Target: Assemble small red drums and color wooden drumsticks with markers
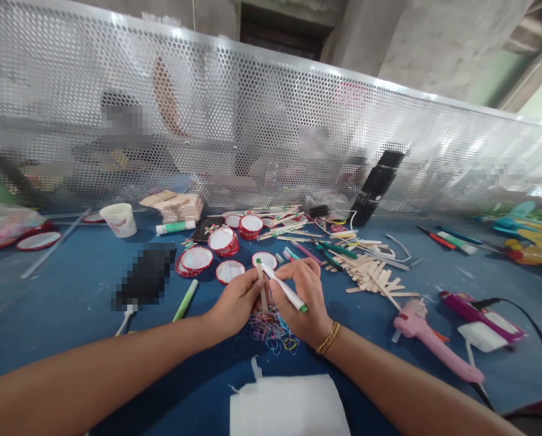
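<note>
Upright between the fingers of my left hand [238, 303] is a flat wooden craft stick [263, 297], its top end coloured green. My right hand [300, 297] is closed around a white marker [286, 289] with a green end, held like a pen. The marker's tip is close to the stick's green end; whether they touch I cannot tell. Under both hands lies a tangle of coloured rubber bands [273, 330]. A folded white cloth [291, 406] is at the near edge. Beyond my hands sit several round red-rimmed lids [229, 272].
Loose craft sticks [375, 272] are heaped at right, with a pink glue gun [438, 342] and a purple glue gun [484, 318] nearer. A paper cup [118, 220] and a phone [148, 272] are at left. A black flask [377, 189] leans on the perforated metal screen [261, 109].
</note>
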The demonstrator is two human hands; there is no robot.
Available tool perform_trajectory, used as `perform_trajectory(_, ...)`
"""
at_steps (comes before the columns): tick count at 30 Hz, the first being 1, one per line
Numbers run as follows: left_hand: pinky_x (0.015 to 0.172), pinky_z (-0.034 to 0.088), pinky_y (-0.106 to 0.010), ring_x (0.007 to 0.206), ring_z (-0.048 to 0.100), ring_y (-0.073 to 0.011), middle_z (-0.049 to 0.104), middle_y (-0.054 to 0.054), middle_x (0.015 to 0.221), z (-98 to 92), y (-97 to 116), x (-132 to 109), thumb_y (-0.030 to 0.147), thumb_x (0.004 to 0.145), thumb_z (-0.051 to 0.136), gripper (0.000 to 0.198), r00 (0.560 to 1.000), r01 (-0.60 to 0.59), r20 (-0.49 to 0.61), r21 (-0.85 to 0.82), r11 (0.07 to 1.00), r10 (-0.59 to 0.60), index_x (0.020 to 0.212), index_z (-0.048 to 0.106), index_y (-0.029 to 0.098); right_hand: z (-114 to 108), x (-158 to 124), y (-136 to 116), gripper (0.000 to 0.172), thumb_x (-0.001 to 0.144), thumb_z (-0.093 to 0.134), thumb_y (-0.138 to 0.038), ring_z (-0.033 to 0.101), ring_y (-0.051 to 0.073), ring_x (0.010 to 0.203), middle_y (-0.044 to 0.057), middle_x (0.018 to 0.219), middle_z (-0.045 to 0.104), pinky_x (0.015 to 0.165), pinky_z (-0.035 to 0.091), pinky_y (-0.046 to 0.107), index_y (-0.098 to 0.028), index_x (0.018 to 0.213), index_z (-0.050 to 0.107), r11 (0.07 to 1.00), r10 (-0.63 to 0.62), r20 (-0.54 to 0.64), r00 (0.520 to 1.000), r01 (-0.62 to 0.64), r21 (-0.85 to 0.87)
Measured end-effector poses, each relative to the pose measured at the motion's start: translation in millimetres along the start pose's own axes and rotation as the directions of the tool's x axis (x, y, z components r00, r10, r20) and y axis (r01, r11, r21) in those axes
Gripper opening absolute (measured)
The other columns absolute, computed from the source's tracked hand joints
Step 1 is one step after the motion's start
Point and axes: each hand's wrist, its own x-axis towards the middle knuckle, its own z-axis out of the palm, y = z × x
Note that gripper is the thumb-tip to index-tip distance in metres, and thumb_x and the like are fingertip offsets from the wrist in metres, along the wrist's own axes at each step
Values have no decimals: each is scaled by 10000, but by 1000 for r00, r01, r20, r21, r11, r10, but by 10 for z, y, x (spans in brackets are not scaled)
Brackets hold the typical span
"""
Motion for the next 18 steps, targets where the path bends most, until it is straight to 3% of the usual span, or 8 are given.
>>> perform_trajectory(18, 493, 314, -246, 530, 412, -114, 474, 41, 625, -11, -6, -3, 510, 956, 463, 351, 1000, 6, 11, 51, 999, -6, 849, 523, 182, -1, -8, -1, 44, 881, 592, -199, 614, 184, 779, 11, 820, 676, 862, 395, 433, -227, 862, 563, 1000, 2, -12, 1000, -2, -5)
